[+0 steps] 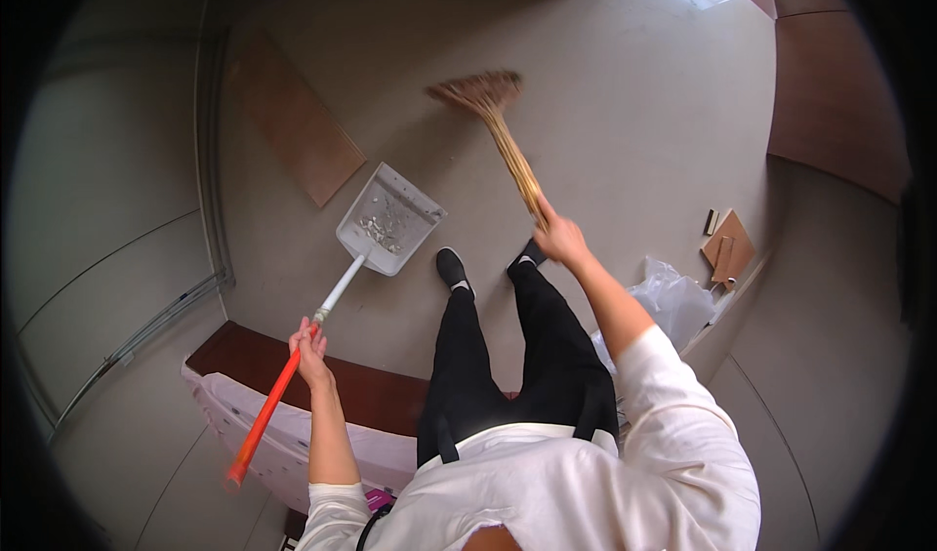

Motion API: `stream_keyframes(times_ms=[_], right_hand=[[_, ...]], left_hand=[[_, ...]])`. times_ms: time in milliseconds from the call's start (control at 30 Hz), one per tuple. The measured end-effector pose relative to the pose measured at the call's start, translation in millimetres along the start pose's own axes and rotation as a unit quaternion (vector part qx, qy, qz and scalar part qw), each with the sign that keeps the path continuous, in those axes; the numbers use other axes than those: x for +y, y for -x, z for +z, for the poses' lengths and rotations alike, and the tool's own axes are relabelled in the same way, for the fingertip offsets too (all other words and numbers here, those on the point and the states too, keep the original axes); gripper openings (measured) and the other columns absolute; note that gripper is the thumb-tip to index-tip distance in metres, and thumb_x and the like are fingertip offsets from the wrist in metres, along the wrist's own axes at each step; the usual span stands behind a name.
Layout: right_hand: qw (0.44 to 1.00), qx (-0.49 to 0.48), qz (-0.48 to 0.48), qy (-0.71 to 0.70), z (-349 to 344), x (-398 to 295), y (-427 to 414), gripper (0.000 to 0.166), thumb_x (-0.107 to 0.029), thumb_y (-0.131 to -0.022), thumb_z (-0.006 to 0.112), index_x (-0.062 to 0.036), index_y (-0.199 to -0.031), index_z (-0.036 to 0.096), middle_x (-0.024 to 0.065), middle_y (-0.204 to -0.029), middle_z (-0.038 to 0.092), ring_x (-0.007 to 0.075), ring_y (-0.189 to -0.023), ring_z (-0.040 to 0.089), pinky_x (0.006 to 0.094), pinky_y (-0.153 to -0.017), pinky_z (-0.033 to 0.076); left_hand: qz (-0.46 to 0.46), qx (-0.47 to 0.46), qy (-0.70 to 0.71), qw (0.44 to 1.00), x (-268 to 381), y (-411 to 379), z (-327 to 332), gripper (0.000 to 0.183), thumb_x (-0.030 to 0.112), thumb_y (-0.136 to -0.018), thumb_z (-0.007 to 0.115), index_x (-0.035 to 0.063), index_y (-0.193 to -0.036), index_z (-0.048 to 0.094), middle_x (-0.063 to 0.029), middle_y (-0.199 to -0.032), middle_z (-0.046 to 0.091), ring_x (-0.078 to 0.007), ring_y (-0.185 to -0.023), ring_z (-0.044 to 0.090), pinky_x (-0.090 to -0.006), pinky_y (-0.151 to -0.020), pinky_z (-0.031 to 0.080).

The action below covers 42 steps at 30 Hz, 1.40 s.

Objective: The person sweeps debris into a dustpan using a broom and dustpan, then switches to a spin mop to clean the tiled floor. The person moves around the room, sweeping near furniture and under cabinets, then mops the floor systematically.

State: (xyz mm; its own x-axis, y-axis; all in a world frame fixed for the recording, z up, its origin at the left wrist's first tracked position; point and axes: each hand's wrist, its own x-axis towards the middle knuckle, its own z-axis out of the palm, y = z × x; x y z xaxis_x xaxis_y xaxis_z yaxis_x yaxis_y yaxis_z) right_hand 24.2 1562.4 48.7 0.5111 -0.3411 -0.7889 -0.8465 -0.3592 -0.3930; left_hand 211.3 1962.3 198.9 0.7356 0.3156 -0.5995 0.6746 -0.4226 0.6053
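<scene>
My left hand [310, 353] grips the long orange and white handle of a dustpan [423, 198]. The pan is whitish plastic, with its mouth pointing away from me. Dust and pale debris [382, 233] lie inside it, mostly towards the handle end. My right hand [559, 239] is closed around the lower end of a straw broom [505, 137]. Its brown bristle head, slightly blurred, is ahead of my feet and to the right of the dustpan; whether the bristles touch the floor I cannot tell.
A brown wooden board [296, 123] lies left of the dustpan. Behind my left arm is a bed [293, 434] with a dark wood edge. Clear plastic bags [670, 298] sit to my right, near small wood pieces [729, 247] by the wall. A reddish-brown wooden panel [831, 97] stands at far right.
</scene>
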Motion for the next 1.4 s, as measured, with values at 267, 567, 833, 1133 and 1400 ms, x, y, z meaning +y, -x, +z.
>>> stream_keyframes(times_ms=[267, 567, 833, 1133, 1400], right_hand=[[0.988, -0.082, -0.025, 0.13, 86.1, -118.4, -208.1, 0.051, -0.014, -0.077, 0.044, -0.0209, -0.124, 0.027, 0.0166, -0.091, 0.06, 0.0314, -0.083, 0.058, 0.0397, -0.072, 0.047], [0.935, -0.176, 0.033, 0.305, 2.9, 43.2, -60.6, 0.07, -0.009, -0.074, 0.049, -0.0355, -0.131, 0.019, 0.0142, -0.098, 0.055, 0.0276, -0.089, 0.057, 0.037, -0.074, 0.046], [0.975, -0.039, 0.003, 0.22, -68.6, 108.2, 15.1, 0.066, -0.015, -0.069, 0.05, -0.0295, -0.129, 0.027, 0.0177, -0.084, 0.058, 0.035, -0.079, 0.056, 0.0435, -0.07, 0.044], [0.992, 0.022, 0.076, 0.094, 38.4, 50.2, -24.2, 0.061, -0.019, -0.073, 0.044, -0.0201, -0.13, 0.023, 0.0206, -0.086, 0.059, 0.0352, -0.081, 0.057, 0.0424, -0.071, 0.046], [0.989, 0.064, 0.098, -0.095, 83.4, 53.4, 194.1, 0.069, -0.022, -0.07, 0.052, -0.0287, -0.132, 0.022, 0.0195, -0.093, 0.059, 0.0309, -0.081, 0.059, 0.0385, -0.074, 0.046]], left_hand=[[-0.068, 0.024, 0.002, 0.997, -34.7, -107.3, 6.0, 0.02, 0.025, -0.083, 0.043, 0.0084, -0.095, 0.046, -0.0063, -0.12, 0.048, -0.0233, -0.099, 0.052, -0.0324, -0.085, 0.037], [-0.087, 0.054, 0.017, 0.995, -41.5, -80.5, -4.7, 0.023, 0.024, -0.082, 0.047, 0.0079, -0.097, 0.046, -0.0052, -0.118, 0.049, -0.0234, -0.099, 0.052, -0.0341, -0.087, 0.035], [-0.076, 0.044, 0.036, 0.995, -63.3, -69.6, -17.1, 0.023, 0.025, -0.082, 0.047, 0.0077, -0.097, 0.045, -0.0049, -0.118, 0.049, -0.0233, -0.1, 0.051, -0.0347, -0.088, 0.035], [-0.008, -0.036, 0.025, 0.999, -78.7, -70.3, -35.4, 0.017, 0.024, -0.085, 0.045, 0.0085, -0.092, 0.044, -0.0054, -0.124, 0.044, -0.0238, -0.104, 0.049, -0.0337, -0.087, 0.034], [0.068, -0.113, -0.007, 0.991, -74.6, -31.6, -64.4, 0.019, 0.024, -0.085, 0.044, 0.0069, -0.09, 0.048, -0.009, -0.127, 0.041, -0.0226, -0.107, 0.048, -0.0386, -0.088, 0.035]])
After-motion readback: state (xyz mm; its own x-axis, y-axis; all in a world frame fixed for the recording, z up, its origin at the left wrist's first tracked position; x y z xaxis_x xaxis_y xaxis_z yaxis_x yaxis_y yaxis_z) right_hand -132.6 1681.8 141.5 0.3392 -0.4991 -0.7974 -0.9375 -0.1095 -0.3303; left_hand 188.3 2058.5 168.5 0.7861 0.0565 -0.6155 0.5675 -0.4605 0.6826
